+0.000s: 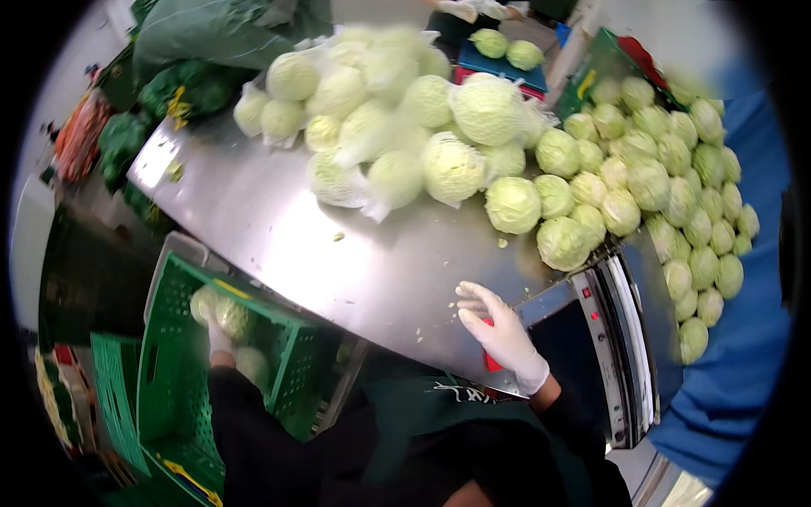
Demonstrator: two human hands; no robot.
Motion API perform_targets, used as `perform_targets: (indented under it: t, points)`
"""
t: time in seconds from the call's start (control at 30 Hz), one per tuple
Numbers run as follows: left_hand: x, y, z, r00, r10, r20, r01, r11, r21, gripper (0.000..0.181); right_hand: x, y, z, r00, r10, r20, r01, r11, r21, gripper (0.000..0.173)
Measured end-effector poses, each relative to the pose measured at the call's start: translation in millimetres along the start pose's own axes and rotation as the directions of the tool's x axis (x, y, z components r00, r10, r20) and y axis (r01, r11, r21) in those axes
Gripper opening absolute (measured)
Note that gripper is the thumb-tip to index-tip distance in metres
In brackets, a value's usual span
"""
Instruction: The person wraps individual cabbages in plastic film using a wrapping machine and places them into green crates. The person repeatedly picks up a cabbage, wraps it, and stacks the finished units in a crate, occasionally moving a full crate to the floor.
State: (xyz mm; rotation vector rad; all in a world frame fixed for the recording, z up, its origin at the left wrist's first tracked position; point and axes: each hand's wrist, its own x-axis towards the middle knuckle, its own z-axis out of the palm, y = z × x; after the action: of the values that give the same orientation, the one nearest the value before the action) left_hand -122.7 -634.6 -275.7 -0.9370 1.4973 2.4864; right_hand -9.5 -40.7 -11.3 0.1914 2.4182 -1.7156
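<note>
My gloved left hand (220, 339) reaches down into a green plastic crate (184, 405) at the lower left, touching cabbages inside; whether its fingers grip one is hard to tell. One more cabbage (251, 366) lies beside it in the crate. My gloved right hand (497, 329), fingers apart and with no object in it, is over the front edge of the steel table (285, 234), above a red object (489, 355). Several net-wrapped cabbages (453, 166) are heaped on the far side of the table. Loose cabbages (562, 243) lie to their right.
A machine with a dark plate and red lights (592, 310) stands right of my right hand. Beyond it, many cabbages (703, 266) are piled by blue fabric (754, 222). At the top, a co-worker's gloved hands (475, 9) are near a blue tray (500, 66) holding cabbages. Green sacks (209, 41) stand upper left.
</note>
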Motion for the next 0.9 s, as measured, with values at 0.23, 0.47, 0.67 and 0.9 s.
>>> perform_targets:
  t: [0.23, 0.47, 0.67, 0.9]
  points:
    - [-21.4, 79.8, 125.6, 0.388, 0.883, -0.264, -0.364, 0.41, 0.836, 0.066, 53.0, 29.2, -65.8, 0.967, 0.106, -0.232, -0.033, 0.954, 0.297, 0.049]
    - [-99.9, 100.3, 497.8, 0.511, 0.471, 0.719, -0.818, 0.523, 0.24, 0.044, 194.1, 8.7, -147.6, 0.922, 0.199, -0.331, 0.03, 0.818, 0.575, 0.083]
    - [-10.3, -20.1, 669.6, 0.61, -0.01, 0.792, -0.56, 0.703, 0.44, 0.103, 318.0, 7.9, -220.4, 0.811, -0.168, -0.56, 0.35, 0.907, 0.234, 0.079]
    - [-51.6, -55.3, 686.5, 0.623, 0.221, 0.75, -0.594, 0.758, 0.27, 0.099, 327.7, 22.0, -189.0, 0.932, -0.165, -0.322, 0.323, 0.78, 0.536, 0.075]
